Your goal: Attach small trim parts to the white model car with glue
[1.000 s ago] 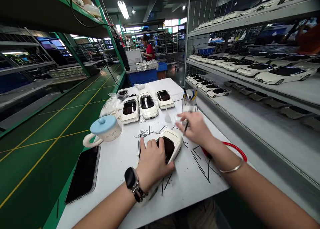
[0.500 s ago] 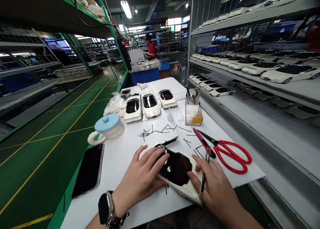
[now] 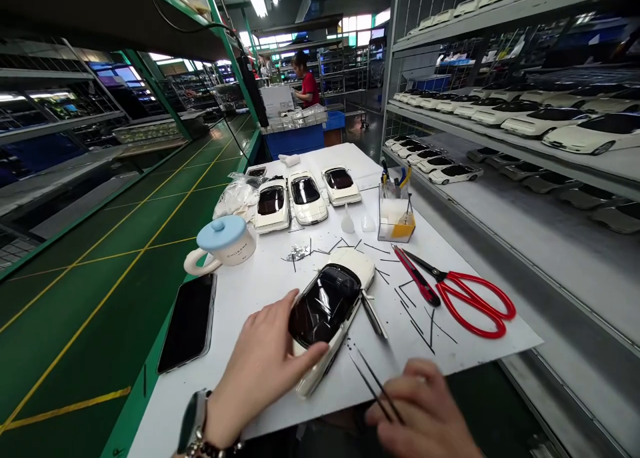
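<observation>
A white model car (image 3: 325, 301) with a dark glossy roof lies at an angle on the white work surface. Its door (image 3: 375, 317) stands out on the right side. My left hand (image 3: 263, 355) grips the car's near left part, fingers along its side and thumb across the rear. In my right hand (image 3: 423, 408), somewhat blurred, is a pair of tweezers (image 3: 370, 386). Its tips are apart and point toward the car without touching it. Tiny dark bits lie beside the car, and thin black strips (image 3: 415, 328) are scattered to its right.
Red-handled scissors (image 3: 475, 301) and a red cutter knife (image 3: 417, 278) lie at the right. Behind stand three white model cars (image 3: 307, 198) and a clear tool box (image 3: 396, 221). A lidded mug (image 3: 227, 245) and a phone (image 3: 187, 325) are left. Shelves (image 3: 500, 121) hold several cars; a person (image 3: 309, 85) works beyond.
The model car has turned, and its door now stands out on the right. My right hand has drawn away from the car toward the near edge with the tweezers; my left hand stays on the car.
</observation>
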Action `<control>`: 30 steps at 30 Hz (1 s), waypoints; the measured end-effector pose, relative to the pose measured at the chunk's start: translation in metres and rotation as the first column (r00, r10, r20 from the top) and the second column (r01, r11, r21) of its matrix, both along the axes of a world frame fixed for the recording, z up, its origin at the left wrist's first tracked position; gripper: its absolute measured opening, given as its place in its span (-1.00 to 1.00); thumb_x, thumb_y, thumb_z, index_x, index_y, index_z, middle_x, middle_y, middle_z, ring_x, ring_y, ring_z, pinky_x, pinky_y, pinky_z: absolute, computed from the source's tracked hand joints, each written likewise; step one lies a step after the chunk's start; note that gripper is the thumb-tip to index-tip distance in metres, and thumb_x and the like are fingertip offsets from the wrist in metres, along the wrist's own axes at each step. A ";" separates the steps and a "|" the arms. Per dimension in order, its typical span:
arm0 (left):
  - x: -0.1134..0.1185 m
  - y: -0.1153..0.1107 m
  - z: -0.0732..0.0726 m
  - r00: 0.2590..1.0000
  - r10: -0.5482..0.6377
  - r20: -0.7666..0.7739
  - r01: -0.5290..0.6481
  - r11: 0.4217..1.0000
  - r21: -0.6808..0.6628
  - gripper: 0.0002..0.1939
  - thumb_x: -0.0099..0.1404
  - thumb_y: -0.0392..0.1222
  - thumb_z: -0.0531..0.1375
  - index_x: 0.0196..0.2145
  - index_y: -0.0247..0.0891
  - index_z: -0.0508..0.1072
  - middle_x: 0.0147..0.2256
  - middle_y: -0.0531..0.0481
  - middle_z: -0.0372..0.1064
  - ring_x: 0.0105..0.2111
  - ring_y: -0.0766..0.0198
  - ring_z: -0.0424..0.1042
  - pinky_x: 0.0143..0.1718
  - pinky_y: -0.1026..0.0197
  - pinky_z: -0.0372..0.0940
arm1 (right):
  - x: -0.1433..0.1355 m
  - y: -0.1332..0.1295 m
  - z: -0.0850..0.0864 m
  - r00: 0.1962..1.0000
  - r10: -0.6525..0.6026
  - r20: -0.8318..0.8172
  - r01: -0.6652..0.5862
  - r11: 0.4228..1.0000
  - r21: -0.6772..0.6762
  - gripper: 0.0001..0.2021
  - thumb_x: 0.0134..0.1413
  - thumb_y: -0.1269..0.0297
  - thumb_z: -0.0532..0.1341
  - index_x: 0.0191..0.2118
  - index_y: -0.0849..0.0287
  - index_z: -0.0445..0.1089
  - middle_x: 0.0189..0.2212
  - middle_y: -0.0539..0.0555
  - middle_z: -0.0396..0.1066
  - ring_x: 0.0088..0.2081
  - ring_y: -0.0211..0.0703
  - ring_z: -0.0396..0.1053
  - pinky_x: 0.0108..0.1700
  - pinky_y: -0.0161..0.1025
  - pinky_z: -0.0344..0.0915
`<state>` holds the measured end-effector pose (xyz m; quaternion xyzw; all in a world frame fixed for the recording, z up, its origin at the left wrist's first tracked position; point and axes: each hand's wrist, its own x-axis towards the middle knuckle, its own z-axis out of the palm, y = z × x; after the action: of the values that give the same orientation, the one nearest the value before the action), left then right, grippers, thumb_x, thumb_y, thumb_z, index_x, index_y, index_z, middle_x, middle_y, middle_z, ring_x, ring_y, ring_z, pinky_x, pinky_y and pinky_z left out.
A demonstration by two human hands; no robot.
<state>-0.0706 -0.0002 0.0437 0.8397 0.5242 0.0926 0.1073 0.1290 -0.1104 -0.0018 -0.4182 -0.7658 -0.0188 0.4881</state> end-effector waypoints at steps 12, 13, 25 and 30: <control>-0.010 0.039 0.006 0.950 -0.295 0.101 0.301 0.952 -0.048 -0.08 -0.09 0.06 0.34 0.19 -0.16 0.11 0.12 -0.18 0.23 0.08 -0.10 0.26 0.06 -0.11 0.23 | 0.081 0.046 0.038 0.854 0.131 -0.503 -0.376 0.823 -0.425 -0.98 0.20 0.36 0.13 -0.27 0.10 0.26 -0.45 0.00 0.34 -0.39 -0.20 0.34 -0.37 -0.23 0.30; -0.015 0.047 0.009 0.937 -0.336 0.101 0.343 0.938 -0.061 -0.08 -0.12 0.04 0.35 0.19 -0.15 0.13 0.11 -0.16 0.24 0.09 -0.10 0.26 0.07 -0.11 0.22 | 0.079 0.049 0.040 0.864 0.161 -0.476 -0.400 0.794 -0.457 -0.95 0.16 0.36 0.17 -0.29 0.10 0.26 -0.43 0.00 0.34 -0.38 -0.19 0.34 -0.36 -0.23 0.31; -0.027 0.095 0.026 0.886 -0.463 0.035 0.455 0.851 -0.261 -0.04 -0.07 -0.30 0.28 0.26 0.05 0.01 0.23 -0.04 0.08 0.28 -0.08 -0.09 0.19 -0.17 0.05 | 0.023 0.098 0.059 0.926 0.356 0.123 -0.300 0.896 -0.327 -0.91 0.10 0.34 0.21 -0.37 0.17 0.28 -0.46 -0.02 0.40 -0.29 -0.18 0.27 -0.15 -0.13 0.09; -0.029 0.093 0.024 0.890 -0.454 0.033 0.447 0.860 -0.247 -0.03 -0.07 -0.32 0.26 0.27 0.05 -0.01 0.23 -0.05 0.07 0.28 -0.07 -0.10 0.17 -0.16 0.09 | 0.013 0.103 0.051 0.911 0.313 0.268 -0.256 0.940 -0.226 -0.90 0.13 0.33 0.15 -0.39 0.20 0.27 -0.48 0.00 0.40 -0.31 -0.18 0.25 -0.18 -0.14 0.02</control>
<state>-0.0993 0.0932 0.0678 0.9199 0.3222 -0.0125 0.2229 0.1422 -0.0071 0.0491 -0.3378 -0.8822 0.0611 0.3222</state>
